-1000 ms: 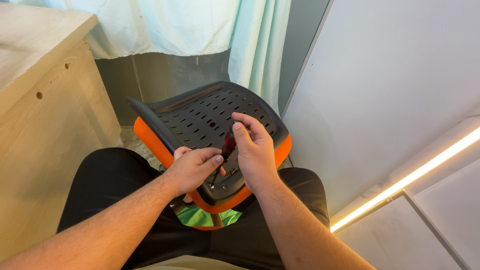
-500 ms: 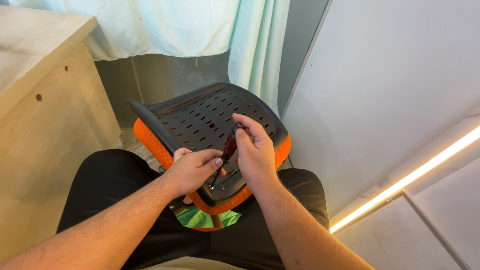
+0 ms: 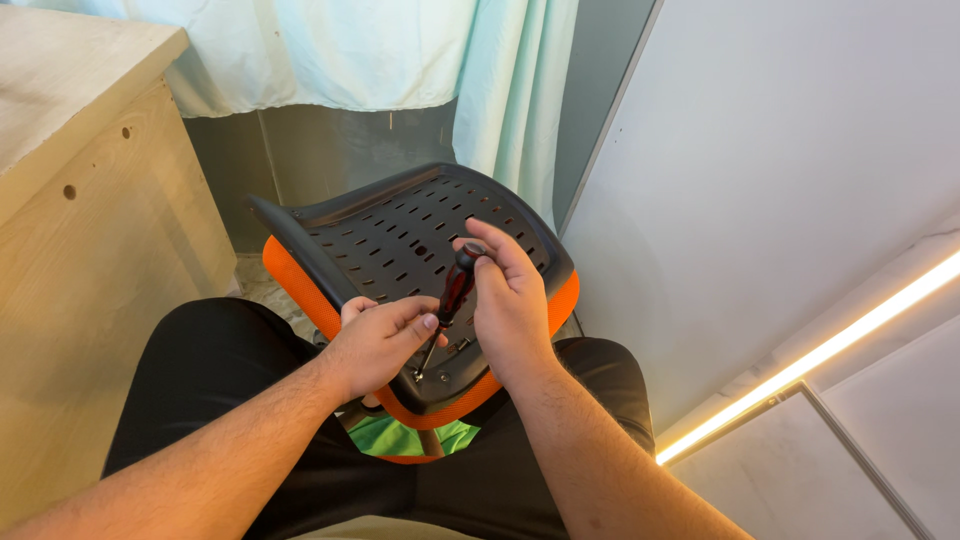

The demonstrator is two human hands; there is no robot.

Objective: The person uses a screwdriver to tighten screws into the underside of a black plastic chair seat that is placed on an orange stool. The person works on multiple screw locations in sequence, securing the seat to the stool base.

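Screwdriver [image 3: 452, 295], light and rigid, sat pinched in the right hand [image 3: 510, 305] at its smooth handle; below that grip, the left hand [image 3: 375, 345] steadied the shaft against the stiff chair back [image 3: 390, 235].

Matt black plastic chair back [image 3: 390, 235], glossy red screwdriver handle [image 3: 456, 290], pale wood cabinet [image 3: 90, 230].

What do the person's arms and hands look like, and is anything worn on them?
Both forearms are bare, with no sleeves in view, and show dark hair. The left hand and the right hand have no gloves, rings or watch that can be seen. The fingernails are short. Black trousers cover the legs.
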